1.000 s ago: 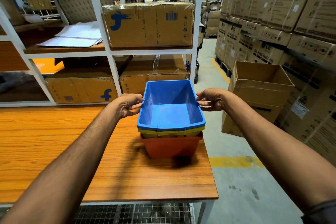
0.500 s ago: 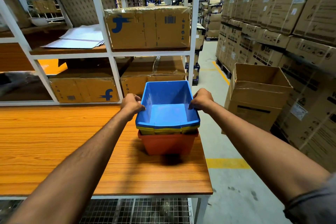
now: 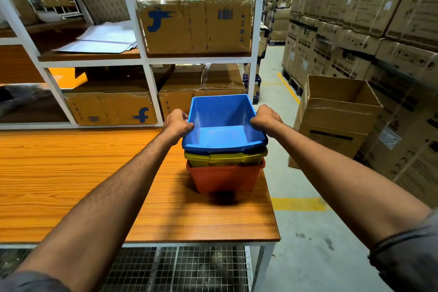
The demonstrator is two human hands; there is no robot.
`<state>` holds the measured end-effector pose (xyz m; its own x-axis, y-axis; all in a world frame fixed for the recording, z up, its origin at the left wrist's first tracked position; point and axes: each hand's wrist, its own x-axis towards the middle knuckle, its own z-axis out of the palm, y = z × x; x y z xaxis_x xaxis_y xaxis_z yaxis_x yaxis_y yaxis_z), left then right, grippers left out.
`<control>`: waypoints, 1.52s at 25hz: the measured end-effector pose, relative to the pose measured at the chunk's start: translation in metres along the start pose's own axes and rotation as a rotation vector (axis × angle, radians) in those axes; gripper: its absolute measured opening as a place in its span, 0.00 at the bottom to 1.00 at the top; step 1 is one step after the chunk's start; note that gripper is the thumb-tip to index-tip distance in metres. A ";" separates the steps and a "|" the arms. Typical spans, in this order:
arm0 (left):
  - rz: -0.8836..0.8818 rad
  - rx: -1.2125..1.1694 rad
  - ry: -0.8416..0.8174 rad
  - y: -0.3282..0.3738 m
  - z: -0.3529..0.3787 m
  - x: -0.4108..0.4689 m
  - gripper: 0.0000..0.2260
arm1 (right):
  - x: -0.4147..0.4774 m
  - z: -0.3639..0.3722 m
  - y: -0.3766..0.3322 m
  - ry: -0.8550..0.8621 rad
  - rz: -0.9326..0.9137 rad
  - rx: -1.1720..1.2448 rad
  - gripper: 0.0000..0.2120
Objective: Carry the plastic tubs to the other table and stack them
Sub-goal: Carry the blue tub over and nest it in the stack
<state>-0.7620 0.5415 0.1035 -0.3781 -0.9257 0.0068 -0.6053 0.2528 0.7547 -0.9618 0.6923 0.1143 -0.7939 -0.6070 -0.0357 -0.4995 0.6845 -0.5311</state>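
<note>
A white shelf rack (image 3: pixel 144 61) loaded with cardboard boxes (image 3: pixel 195 26) stands behind the wooden surface (image 3: pixel 71 173). Near the surface's right edge sit three nested tubs: the orange tub (image 3: pixel 224 179) at the bottom, the yellow tub (image 3: pixel 225 158) in it, the blue tub (image 3: pixel 224 123) on top. The left hand (image 3: pixel 177 123) grasps the blue tub's left rim, and the right hand (image 3: pixel 265 118) grasps its right rim.

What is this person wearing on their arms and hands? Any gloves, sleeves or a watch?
No gloves: the left hand and right hand are bare, as are both forearms, with no watch on either wrist. A dark grey left sleeve and right sleeve show only at the picture's bottom corners.
</note>
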 end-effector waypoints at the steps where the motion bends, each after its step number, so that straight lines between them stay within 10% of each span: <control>1: -0.003 -0.018 0.002 0.001 -0.002 0.000 0.12 | 0.000 -0.001 -0.002 -0.001 0.007 0.008 0.17; 16: 0.084 -0.574 0.066 0.074 -0.083 -0.012 0.09 | 0.011 -0.103 -0.056 0.383 -0.351 0.492 0.22; 21: 0.717 -0.164 0.479 0.096 -0.111 -0.017 0.26 | -0.032 -0.128 -0.075 0.471 -0.692 0.394 0.21; 28: 1.228 0.668 0.526 0.157 -0.136 -0.022 0.22 | -0.061 -0.136 -0.101 0.739 -1.170 -0.211 0.17; 38: 0.940 0.496 0.572 0.131 -0.138 -0.022 0.14 | -0.064 -0.139 -0.094 1.079 -0.865 -0.152 0.18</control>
<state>-0.7362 0.5562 0.2932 -0.5268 -0.2813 0.8021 -0.5109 0.8590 -0.0343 -0.9124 0.7227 0.2839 -0.0544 -0.2954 0.9538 -0.9412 0.3343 0.0499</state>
